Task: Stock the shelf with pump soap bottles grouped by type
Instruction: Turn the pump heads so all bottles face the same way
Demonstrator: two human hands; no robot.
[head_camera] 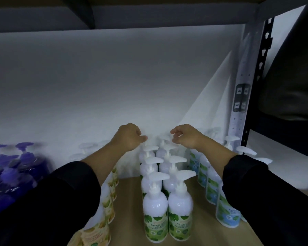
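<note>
Mid-frame, the left hand (130,137) and right hand (184,136) each pinch a pump head (white, blurred) of the rearmost green-label bottles (167,183); these stand in two rows on the shelf (130,210)

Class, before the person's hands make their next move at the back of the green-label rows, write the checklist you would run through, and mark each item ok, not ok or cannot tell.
1. Left hand on a pump head at the back of the green-label bottles: ok, its fingers curl at one.
2. Right hand on the neighbouring pump head: ok, it pinches one.
3. Green-label bottles upright in two rows: ok.
4. Types kept apart: ok; yellow-label bottles left, blue-label bottles right, purple bottles far left.
5. Rear bottles touching the back wall: cannot tell, too washed out.
6. Bare shelf board between rows: ok.
</note>
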